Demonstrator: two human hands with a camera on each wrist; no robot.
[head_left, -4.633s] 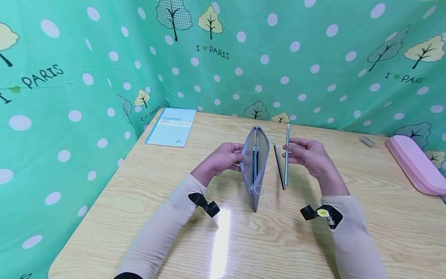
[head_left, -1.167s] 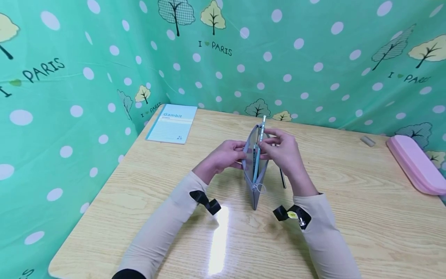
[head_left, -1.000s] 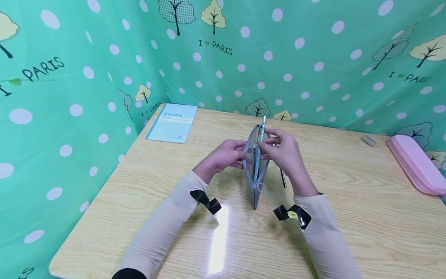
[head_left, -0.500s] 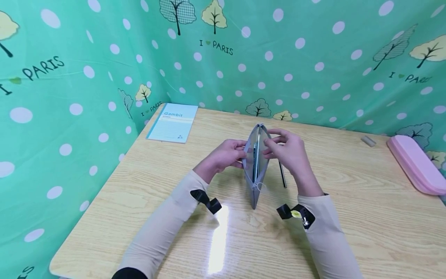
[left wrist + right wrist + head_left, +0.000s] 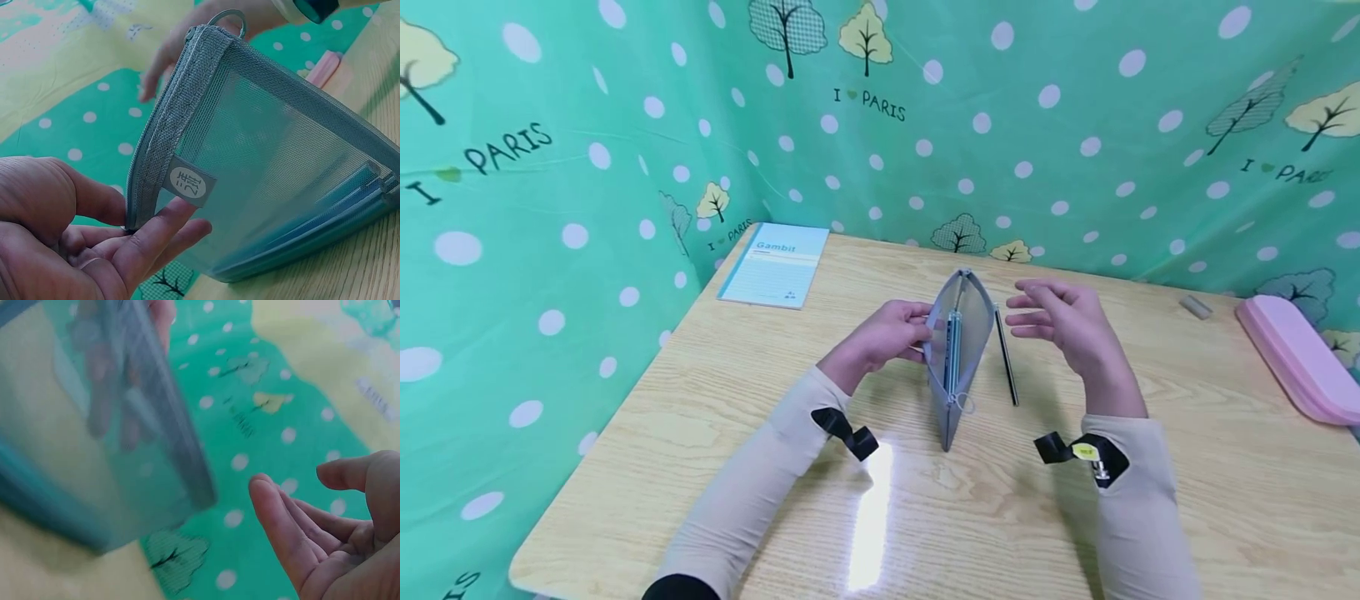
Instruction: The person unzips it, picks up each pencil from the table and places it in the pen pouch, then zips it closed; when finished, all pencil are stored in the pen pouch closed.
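A grey mesh zipper pencil pouch (image 5: pixel 977 333) stands upright on the table with its mouth spread wide. My left hand (image 5: pixel 891 335) pinches its left edge between thumb and fingers; the left wrist view shows this grip beside a small tag (image 5: pixel 189 182). Several pencils (image 5: pixel 953 354) lie inside, seen through the mesh. My right hand (image 5: pixel 1060 321) is to the right of the pouch, fingers spread and holding nothing, also seen in the right wrist view. A single dark pencil (image 5: pixel 1007 358) rests on the table between the pouch and the right hand.
A Gambit notebook (image 5: pixel 775 265) lies at the back left of the wooden table (image 5: pixel 722 467). On the right are a small grey eraser (image 5: pixel 1196 307) and a pink pencil case (image 5: pixel 1296 358). A green patterned curtain (image 5: pixel 880 158) hangs behind and to the left.
My right hand put the light blue pencil into the pouch, let go of it and moved away to the right. The left hand has kept its pinch on the pouch.
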